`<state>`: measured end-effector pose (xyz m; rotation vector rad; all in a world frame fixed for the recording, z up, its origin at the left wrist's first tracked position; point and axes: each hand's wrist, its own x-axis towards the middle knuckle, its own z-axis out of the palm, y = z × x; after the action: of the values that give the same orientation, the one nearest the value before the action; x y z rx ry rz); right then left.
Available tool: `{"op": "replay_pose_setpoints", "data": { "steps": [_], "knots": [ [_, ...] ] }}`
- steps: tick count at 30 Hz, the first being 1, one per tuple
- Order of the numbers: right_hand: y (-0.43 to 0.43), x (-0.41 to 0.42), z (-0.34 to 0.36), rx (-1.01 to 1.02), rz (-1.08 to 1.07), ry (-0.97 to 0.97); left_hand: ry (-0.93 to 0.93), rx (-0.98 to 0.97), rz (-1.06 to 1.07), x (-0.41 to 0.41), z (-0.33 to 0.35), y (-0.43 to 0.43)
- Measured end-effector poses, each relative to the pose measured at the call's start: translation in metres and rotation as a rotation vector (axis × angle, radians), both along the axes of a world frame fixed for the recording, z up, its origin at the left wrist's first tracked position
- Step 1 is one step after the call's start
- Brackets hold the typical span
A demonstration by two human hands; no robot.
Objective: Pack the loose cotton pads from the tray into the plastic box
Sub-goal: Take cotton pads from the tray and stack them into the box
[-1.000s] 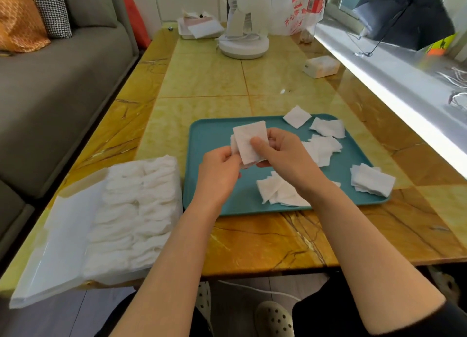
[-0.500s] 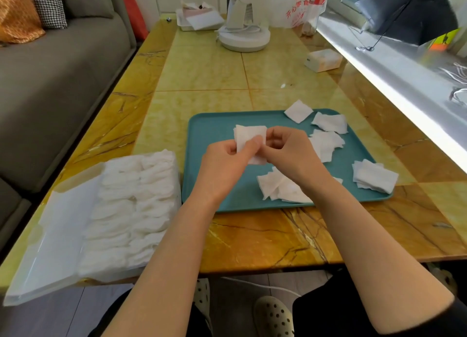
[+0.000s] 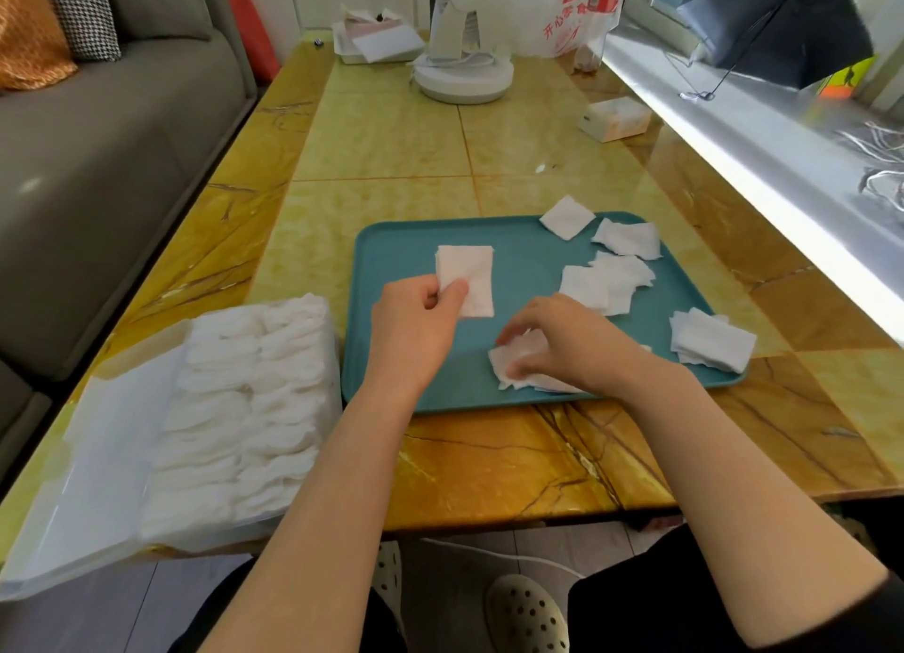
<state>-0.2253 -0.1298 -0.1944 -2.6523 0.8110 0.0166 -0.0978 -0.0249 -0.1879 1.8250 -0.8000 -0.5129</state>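
Table (image 3: pixel 381 139): yellow stone top, bearing all below. Box (image 3: pixel 107 447): at our left on the near edge, lid lying open, the rows (image 3: pixel 244 398) inside nearly filling it. Tray (image 3: pixel 391 261): teal, just right of the box. We count four loose lots of pads (image 3: pixel 601 285) toward its far and right sides, one pad lying on the far rim. Left hand (image 3: pixel 416 329): raised over the tray, thumb and fingers pinching a small squared stack (image 3: pixel 469 276) by its lower corner. Right hand (image 3: pixel 572 344): fingers bent down onto the near pile (image 3: pixel 518 368) — whether it has pinched a pad or only presses, we cannot tell. Step, as we judge it: gathering pads into the stack before boxing. To do it well we would lift one pad at a time, lay it edge to edge on the stack, keep the pinch firm but light so nothing fans out — then slide the squared stack on edge into what room the rows leave.
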Motion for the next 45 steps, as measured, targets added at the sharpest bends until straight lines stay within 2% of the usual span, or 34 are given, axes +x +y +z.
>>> {"op": "replay_pose_setpoints", "data": {
  "steps": [6, 8, 10, 13, 15, 18, 22, 24, 26, 29, 31, 32, 35, 36, 37, 40, 41, 45],
  "knots": [
    [0.001, 0.002, 0.003, -0.003, -0.063, -0.092, -0.030, 0.001, 0.005, 0.001, -0.001, -0.001],
    [0.000, 0.003, 0.004, 0.013, -0.137, -0.176, -0.041, 0.011, 0.014, 0.000, 0.000, 0.000],
    [-0.001, 0.004, 0.005, -0.055, -0.176, -0.269, -0.043, 0.014, 0.023, 0.000, 0.001, 0.001],
    [-0.001, 0.005, 0.005, -0.155, -0.218, -0.502, -0.038, 0.016, 0.026, 0.002, 0.000, 0.001],
    [0.004, 0.006, 0.010, -0.024, -0.267, -0.679, -0.049, 0.039, 0.033, 0.004, -0.001, 0.000],
    [0.015, 0.008, 0.024, 0.347, -0.290, -0.868, -0.043, 0.056, 0.033, 0.005, -0.002, 0.000],
    [0.025, 0.013, 0.033, 0.701, -0.274, -0.913, 0.083, 0.021, -0.002, 0.005, -0.004, -0.004],
    [0.029, 0.016, 0.029, 0.776, -0.275, -0.891, 0.140, -0.008, -0.051, 0.003, -0.003, -0.005],
    [0.029, 0.019, 0.022, 0.638, -0.294, -0.851, 0.177, -0.019, -0.093, -0.001, -0.001, -0.007],
    [0.026, 0.019, 0.015, 0.239, -0.340, -0.775, 0.190, -0.026, -0.116, -0.005, 0.000, -0.008],
    [0.025, 0.017, 0.015, 0.156, -0.345, -0.793, 0.197, -0.020, -0.106, -0.005, 0.001, -0.007],
    [0.023, 0.016, 0.018, 0.258, -0.337, -0.826, 0.196, -0.018, -0.094, -0.005, 0.001, -0.007],
    [0.024, 0.013, 0.032, 0.881, -0.281, -0.883, 0.186, -0.009, -0.034, -0.003, 0.004, -0.005],
    [0.023, 0.012, 0.031, 0.923, -0.272, -0.856, 0.189, -0.006, -0.016, -0.004, 0.005, -0.005],
    [0.022, 0.012, 0.029, 0.834, -0.277, -0.817, 0.190, -0.006, -0.005, -0.004, 0.006, -0.005],
    [0.014, 0.011, 0.011, 0.192, -0.337, -0.643, 0.190, -0.005, 0.002, -0.006, 0.008, -0.005],
    [0.012, 0.011, 0.007, 0.062, -0.346, -0.601, 0.190, -0.003, 0.005, -0.006, 0.008, -0.005],
    [0.008, 0.010, 0.004, -0.172, -0.360, -0.587, 0.198, 0.019, 0.057, -0.005, 0.007, -0.004]
  ]
}}
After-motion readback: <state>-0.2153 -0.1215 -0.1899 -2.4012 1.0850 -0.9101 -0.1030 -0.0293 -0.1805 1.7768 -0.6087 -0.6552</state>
